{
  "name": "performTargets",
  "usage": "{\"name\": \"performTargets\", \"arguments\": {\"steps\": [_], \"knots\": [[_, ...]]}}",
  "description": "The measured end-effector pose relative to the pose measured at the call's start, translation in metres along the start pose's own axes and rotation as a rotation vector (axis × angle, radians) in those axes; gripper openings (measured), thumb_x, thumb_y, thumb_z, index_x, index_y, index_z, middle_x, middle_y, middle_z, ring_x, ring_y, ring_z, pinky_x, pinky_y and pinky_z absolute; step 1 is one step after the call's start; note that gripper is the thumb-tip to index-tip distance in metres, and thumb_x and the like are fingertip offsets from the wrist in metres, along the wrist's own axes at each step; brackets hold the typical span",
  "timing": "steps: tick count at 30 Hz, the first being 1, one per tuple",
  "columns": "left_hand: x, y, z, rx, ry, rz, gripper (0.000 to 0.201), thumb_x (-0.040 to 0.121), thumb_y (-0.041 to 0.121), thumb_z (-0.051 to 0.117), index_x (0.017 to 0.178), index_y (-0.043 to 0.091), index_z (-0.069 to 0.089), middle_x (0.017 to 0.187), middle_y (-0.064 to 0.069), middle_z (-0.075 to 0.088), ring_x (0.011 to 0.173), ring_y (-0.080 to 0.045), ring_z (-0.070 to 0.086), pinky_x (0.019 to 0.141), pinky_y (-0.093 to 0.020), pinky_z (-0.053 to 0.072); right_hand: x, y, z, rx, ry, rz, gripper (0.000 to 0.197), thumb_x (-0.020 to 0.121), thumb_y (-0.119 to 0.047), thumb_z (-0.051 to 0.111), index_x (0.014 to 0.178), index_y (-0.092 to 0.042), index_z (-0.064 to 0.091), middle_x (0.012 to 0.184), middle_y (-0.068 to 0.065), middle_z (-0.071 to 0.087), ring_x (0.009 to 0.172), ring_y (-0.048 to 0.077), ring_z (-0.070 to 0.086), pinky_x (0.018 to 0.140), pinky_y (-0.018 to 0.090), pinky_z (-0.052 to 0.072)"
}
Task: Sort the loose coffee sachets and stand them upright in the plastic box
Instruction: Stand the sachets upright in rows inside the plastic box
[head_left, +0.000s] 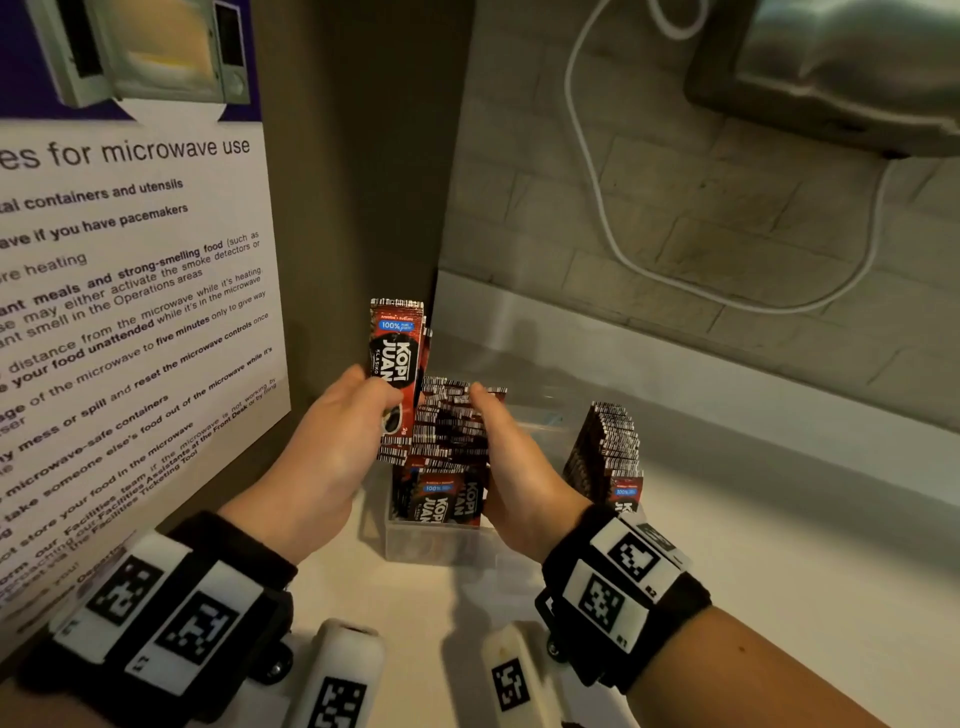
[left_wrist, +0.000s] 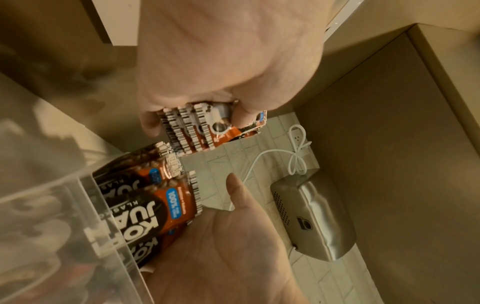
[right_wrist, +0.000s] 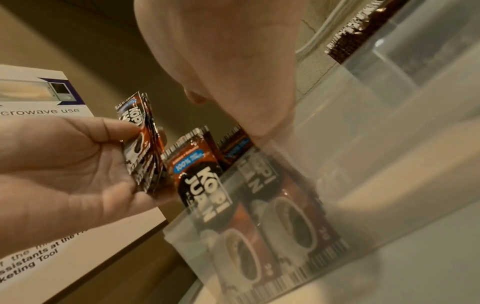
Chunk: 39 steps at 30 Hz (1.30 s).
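Hands (head_left: 415, 441) over plastic box (head_left: 436, 540), sachets (head_left: 397, 358) raised

Head view: high, looks forward and down at counter corner; both hands at centre, box (head_left: 436, 540) between them, poster (head_left: 130, 312) at 9 o'clock, dryer (head_left: 841, 67) at 1 o'clock.

Left wrist view: very close, low, looks up past left hand (left_wrist: 221, 57) at 12 o'clock; right hand (left_wrist: 233, 246) at 6, box (left_wrist: 52, 226) at 8, dryer (left_wrist: 311, 218) at 4.

Right wrist view: very close, faces left; left hand (right_wrist: 64, 170) at 9 o'clock, poster (right_wrist: 39, 98) at 10, box (right_wrist: 285, 236) at 5.

All three share box, sachets (head_left: 441, 431), both hands.
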<state>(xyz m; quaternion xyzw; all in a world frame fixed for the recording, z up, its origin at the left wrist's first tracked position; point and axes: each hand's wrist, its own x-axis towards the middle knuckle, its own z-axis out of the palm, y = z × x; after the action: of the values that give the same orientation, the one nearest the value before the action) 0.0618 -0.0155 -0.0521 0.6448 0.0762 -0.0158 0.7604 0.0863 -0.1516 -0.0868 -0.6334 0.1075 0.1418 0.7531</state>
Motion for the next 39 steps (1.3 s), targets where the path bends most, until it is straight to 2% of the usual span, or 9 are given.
{"name": "performTargets", "arguments": {"steps": [7,11,16,19,23,28,34,37,39], "knots": [[-0.002,0.004,0.001,-0.017,-0.012,0.034,0.013,0.093,0.012,0.049,0.096,0.017,0.06,0.076,0.001,0.071,0.073,-0.011,0.063,0.067,-0.03,0.042,-0.004,-0.002,-0.005,0.006,-0.032,0.018,0.056,0.094,-0.054,0.043,0.138,-0.02,0.043,0.117,0.006,0.068,0.097,0.02,0.07,0.064,0.028,0.056],[-0.004,0.006,0.001,-0.011,-0.023,0.041,0.013,0.094,0.012,0.048,0.097,0.016,0.06,0.077,0.0,0.071,0.074,-0.012,0.063,0.067,-0.03,0.042,-0.004,-0.005,-0.01,-0.015,0.023,0.025,0.074,0.092,-0.057,0.045,0.152,-0.034,0.008,0.139,0.001,0.052,0.102,0.016,0.06,0.08,0.034,0.051],[-0.007,0.008,0.004,-0.029,-0.043,0.039,0.013,0.094,0.012,0.049,0.099,0.015,0.06,0.082,-0.003,0.072,0.08,-0.015,0.066,0.073,-0.032,0.048,-0.005,-0.003,-0.007,-0.059,0.025,0.052,0.061,0.088,-0.065,0.045,0.138,-0.029,0.043,0.122,0.0,0.065,0.104,0.016,0.065,0.081,0.036,0.053],[-0.01,0.011,0.007,-0.036,-0.069,0.047,0.015,0.094,0.013,0.049,0.105,0.016,0.061,0.084,-0.003,0.073,0.077,-0.013,0.07,0.071,-0.03,0.049,-0.007,-0.005,-0.011,-0.09,0.057,0.075,0.091,0.072,-0.078,0.049,0.149,-0.036,0.023,0.142,-0.003,0.049,0.129,0.021,0.046,0.11,0.051,0.03],[-0.016,0.015,0.019,-0.038,-0.118,0.046,0.018,0.095,0.015,0.049,0.109,0.019,0.06,0.083,0.001,0.074,0.071,-0.007,0.071,0.067,-0.029,0.05,-0.011,-0.013,-0.021,-0.046,0.082,0.094,0.084,0.083,-0.074,0.038,0.152,-0.036,0.008,0.155,0.001,0.03,0.143,0.027,0.025,0.116,0.054,0.013],[-0.027,0.016,0.042,0.009,-0.166,-0.002,0.017,0.095,0.016,0.047,0.103,0.021,0.061,0.105,-0.017,0.069,0.1,-0.035,0.066,0.095,-0.056,0.049,-0.021,-0.02,-0.029,-0.006,0.042,0.094,0.083,0.085,-0.076,0.028,0.152,-0.03,0.01,0.151,0.012,0.036,0.14,0.036,0.029,0.116,0.055,0.015],[-0.035,0.007,0.062,0.082,-0.215,-0.021,0.019,0.094,0.011,0.047,0.105,0.015,0.062,0.097,-0.011,0.07,0.091,-0.025,0.065,0.086,-0.039,0.05,-0.021,-0.02,-0.043,-0.046,0.186,0.042,0.109,0.059,-0.092,0.04,0.145,-0.026,0.035,0.139,0.018,0.049,0.129,0.035,0.045,0.097,0.044,0.043],[-0.035,-0.001,0.08,0.108,-0.278,-0.037,0.023,0.088,0.018,0.052,0.108,0.011,0.06,0.105,-0.017,0.068,0.102,-0.032,0.064,0.094,-0.045,0.048,-0.031,-0.024,-0.055,0.013,0.236,-0.091,0.074,0.083,-0.074,0.036,0.119,-0.015,0.063,0.109,0.015,0.07,0.106,0.031,0.062,0.095,0.045,0.046],[-0.03,-0.008,0.093,0.144,-0.297,-0.039,0.031,0.082,0.021,0.048,0.109,0.009,0.058,0.11,-0.021,0.065,0.107,-0.035,0.06,0.098,-0.051,0.046,-0.039,-0.026,-0.064,0.03,0.218,-0.146,0.051,0.095,-0.045,0.035,0.1,-0.006,0.067,0.087,0.015,0.07,0.078,0.027,0.065,0.07,0.036,0.052]]}}
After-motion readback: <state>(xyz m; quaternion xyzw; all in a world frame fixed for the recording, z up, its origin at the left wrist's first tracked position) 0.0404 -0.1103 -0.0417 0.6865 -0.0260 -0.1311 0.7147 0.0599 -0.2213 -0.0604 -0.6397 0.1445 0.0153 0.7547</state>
